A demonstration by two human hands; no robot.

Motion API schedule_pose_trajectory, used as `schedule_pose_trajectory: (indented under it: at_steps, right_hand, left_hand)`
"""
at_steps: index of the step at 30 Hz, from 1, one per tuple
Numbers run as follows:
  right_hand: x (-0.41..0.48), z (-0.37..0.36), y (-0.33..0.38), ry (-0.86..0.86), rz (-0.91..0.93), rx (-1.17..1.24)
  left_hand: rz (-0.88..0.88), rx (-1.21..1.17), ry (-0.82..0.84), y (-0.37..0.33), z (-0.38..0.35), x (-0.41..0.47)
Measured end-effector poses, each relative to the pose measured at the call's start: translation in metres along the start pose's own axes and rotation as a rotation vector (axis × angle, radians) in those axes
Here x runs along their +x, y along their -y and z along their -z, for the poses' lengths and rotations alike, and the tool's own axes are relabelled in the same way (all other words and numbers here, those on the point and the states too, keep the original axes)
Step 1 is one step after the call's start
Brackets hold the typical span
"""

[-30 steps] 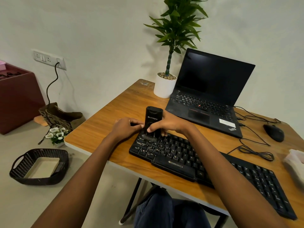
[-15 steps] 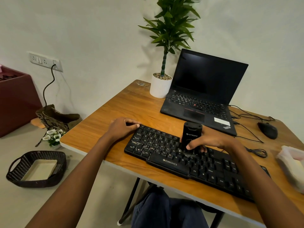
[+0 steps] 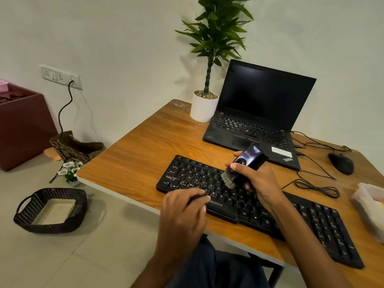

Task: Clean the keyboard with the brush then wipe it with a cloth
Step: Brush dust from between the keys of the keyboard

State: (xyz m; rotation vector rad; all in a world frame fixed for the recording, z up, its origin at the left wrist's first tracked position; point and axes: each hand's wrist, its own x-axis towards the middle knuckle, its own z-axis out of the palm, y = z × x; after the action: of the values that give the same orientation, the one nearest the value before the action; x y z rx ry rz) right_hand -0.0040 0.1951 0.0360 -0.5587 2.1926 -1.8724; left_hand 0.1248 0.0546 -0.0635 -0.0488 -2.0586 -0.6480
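A black keyboard (image 3: 193,175) lies along the front of the wooden desk (image 3: 135,159). My right hand (image 3: 261,181) grips a black brush (image 3: 243,167) by its body. The brush is tilted, its grey bristles pointing down and left just above the middle keys. My left hand (image 3: 182,213) hovers over the keyboard's front edge with loosely curled fingers and nothing plainly in it. A dark streak shows between its thumb and finger. No cloth is plainly visible.
An open black laptop (image 3: 259,104) and a white plant pot (image 3: 202,109) stand behind the keyboard. A mouse (image 3: 341,163) and coiled cable (image 3: 318,188) lie at the right. A translucent container (image 3: 369,206) sits at the right edge. A dark basket (image 3: 52,210) is on the floor.
The brush has lifted off the keys and tilted so its bristles face left. My left hand left the keyboard's left end and moved to its front edge.
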Motion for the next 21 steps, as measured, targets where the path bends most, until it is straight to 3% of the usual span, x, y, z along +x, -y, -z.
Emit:
schedule_pose_trajectory:
  at_steps: [6,14,19,21]
  right_hand:
    - [-0.018,0.004,0.001,0.267,-0.032,-0.077]
    - [-0.005,-0.004,0.008,0.185,0.121,-0.437]
    - [-0.004,-0.009,0.007,0.278,0.094,-0.37]
    - [0.0,-0.009,0.004,0.212,0.141,-0.448]
  left_hand:
    - [-0.082,0.067,0.102,0.005,-0.019,-0.027]
    - [-0.019,0.117,0.018,0.005,-0.037,-0.031]
    - [-0.034,0.116,-0.018,0.006,-0.039,-0.031]
    - [-0.032,0.123,-0.029,0.006,-0.041,-0.031]
